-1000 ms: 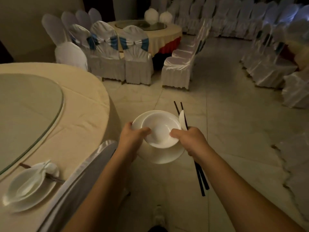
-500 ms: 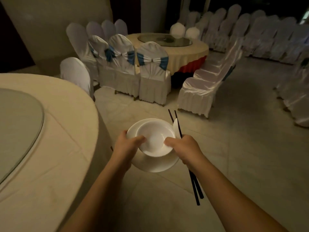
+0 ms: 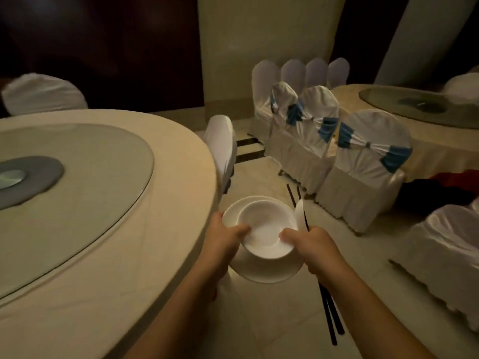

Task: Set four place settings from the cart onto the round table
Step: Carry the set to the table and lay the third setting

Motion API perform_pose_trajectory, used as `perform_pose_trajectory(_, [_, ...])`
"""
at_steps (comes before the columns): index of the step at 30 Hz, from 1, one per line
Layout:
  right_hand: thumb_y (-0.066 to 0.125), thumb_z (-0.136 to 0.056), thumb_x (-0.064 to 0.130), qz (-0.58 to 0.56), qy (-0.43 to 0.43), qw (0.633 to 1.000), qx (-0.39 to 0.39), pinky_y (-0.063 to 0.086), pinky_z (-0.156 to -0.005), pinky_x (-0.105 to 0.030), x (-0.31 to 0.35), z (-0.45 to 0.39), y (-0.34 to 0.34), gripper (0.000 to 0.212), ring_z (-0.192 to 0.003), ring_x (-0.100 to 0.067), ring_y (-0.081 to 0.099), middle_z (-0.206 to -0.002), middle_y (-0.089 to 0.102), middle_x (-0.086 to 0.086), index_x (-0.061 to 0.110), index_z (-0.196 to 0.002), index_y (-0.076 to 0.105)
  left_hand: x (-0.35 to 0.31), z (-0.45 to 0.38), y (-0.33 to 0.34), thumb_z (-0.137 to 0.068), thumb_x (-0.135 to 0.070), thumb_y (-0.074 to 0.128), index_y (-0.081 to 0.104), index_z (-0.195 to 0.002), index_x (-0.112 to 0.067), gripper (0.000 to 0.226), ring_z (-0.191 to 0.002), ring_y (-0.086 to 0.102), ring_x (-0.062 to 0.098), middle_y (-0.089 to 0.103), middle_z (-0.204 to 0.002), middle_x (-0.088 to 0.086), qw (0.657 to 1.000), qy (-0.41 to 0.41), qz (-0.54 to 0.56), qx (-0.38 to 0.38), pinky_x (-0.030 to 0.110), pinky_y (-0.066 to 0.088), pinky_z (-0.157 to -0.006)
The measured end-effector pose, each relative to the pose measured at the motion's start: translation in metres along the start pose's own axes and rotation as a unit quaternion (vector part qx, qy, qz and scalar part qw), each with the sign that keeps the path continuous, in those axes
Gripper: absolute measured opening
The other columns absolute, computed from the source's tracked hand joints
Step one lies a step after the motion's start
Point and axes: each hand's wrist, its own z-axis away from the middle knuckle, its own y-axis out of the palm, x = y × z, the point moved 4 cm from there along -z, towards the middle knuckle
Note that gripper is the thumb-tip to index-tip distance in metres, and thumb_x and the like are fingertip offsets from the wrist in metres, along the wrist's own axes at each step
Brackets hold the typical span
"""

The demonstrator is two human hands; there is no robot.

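A white bowl (image 3: 267,230) sits on a stack of white plates (image 3: 267,270), held over the floor just right of the round table (image 3: 108,255). My left hand (image 3: 223,240) grips the stack's left rim, thumb on the bowl. My right hand (image 3: 315,248) holds the right rim together with two black chopsticks (image 3: 330,314) and a white spoon (image 3: 299,212). The table has a cream cloth and a glass turntable (image 3: 77,182).
A white-covered chair (image 3: 221,151) stands at the table's far edge. Several covered chairs with blue bows (image 3: 363,161) stand to the right by a second round table (image 3: 420,120). Another covered chair (image 3: 445,257) is at the right; tiled floor lies ahead.
My view has swung left along the table's edge. The set place setting at the lower left has left the frame. My hands keep the same grip on the stack.
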Motion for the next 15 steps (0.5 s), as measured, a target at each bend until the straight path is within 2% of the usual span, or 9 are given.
perform_pose_trajectory(3, [0.069, -0.064, 0.04, 0.025, -0.017, 0.999, 0.027, 0.04, -0.047, -0.027, 0.019, -0.07, -0.002, 0.037, -0.066, -0.019, 0.062, -0.085, 0.068, -0.006, 0.018, -0.093, 0.061, -0.001, -0.059, 0.023, -0.077, -0.015, 0.071, 0.051, -0.116, -0.018, 0.043, -0.087, 0.062, 0.016, 0.061, -0.101, 0.001, 0.999, -0.004, 0.03, -0.03, 0.029, 0.047, -0.06])
perform_pose_trajectory(5, [0.069, -0.066, 0.041, 0.04, -0.019, 0.999, 0.026, 0.04, -0.046, -0.027, 0.027, -0.122, -0.01, 0.034, -0.064, -0.019, 0.061, -0.084, 0.068, -0.006, 0.019, -0.091, 0.061, 0.0, -0.103, 0.049, -0.078, -0.015, 0.071, 0.05, -0.115, -0.02, 0.043, -0.087, 0.062, 0.017, 0.061, -0.1, 0.001, 0.999, -0.013, 0.036, -0.037, 0.031, 0.048, -0.06])
perform_pose_trajectory(8, [0.07, -0.068, 0.039, 0.054, -0.001, 0.998, 0.025, 0.039, -0.046, -0.026, 0.039, -0.202, -0.028, 0.036, -0.063, -0.019, 0.061, -0.083, 0.068, -0.007, 0.015, -0.094, 0.063, -0.001, -0.173, 0.095, -0.078, -0.018, 0.072, 0.048, -0.114, -0.024, 0.043, -0.094, 0.063, 0.023, 0.061, -0.105, 0.003, 0.998, -0.041, 0.046, -0.026, 0.044, 0.056, -0.077])
perform_pose_trajectory(10, [0.07, -0.068, 0.038, 0.06, 0.007, 0.998, 0.029, 0.038, -0.044, -0.025, 0.052, -0.249, -0.041, 0.033, -0.06, -0.017, 0.059, -0.081, 0.069, -0.006, 0.015, -0.091, 0.064, -0.009, -0.214, 0.125, -0.079, -0.022, 0.071, 0.046, -0.115, -0.027, 0.045, -0.097, 0.062, 0.024, 0.06, -0.107, 0.002, 0.997, -0.062, 0.044, -0.01, 0.05, 0.055, -0.086])
perform_pose_trajectory(12, [0.07, -0.067, 0.038, 0.048, 0.0, 0.999, 0.026, 0.037, -0.044, -0.024, 0.071, -0.299, -0.055, 0.032, -0.059, -0.017, 0.059, -0.08, 0.068, -0.006, 0.016, -0.089, 0.064, -0.025, -0.26, 0.15, -0.079, -0.023, 0.072, 0.046, -0.117, -0.028, 0.047, -0.097, 0.061, 0.022, 0.059, -0.108, 0.0, 0.997, -0.055, 0.048, -0.009, 0.045, 0.056, -0.082])
perform_pose_trajectory(15, [0.07, -0.067, 0.039, 0.044, -0.021, 0.998, 0.036, 0.036, -0.043, -0.024, 0.109, -0.363, -0.061, 0.034, -0.06, -0.017, 0.058, -0.083, 0.067, -0.006, 0.016, -0.091, 0.062, -0.055, -0.322, 0.167, -0.079, -0.024, 0.073, 0.044, -0.119, -0.029, 0.049, -0.094, 0.059, 0.017, 0.057, -0.107, -0.002, 0.998, -0.046, 0.044, -0.022, 0.031, 0.05, -0.066])
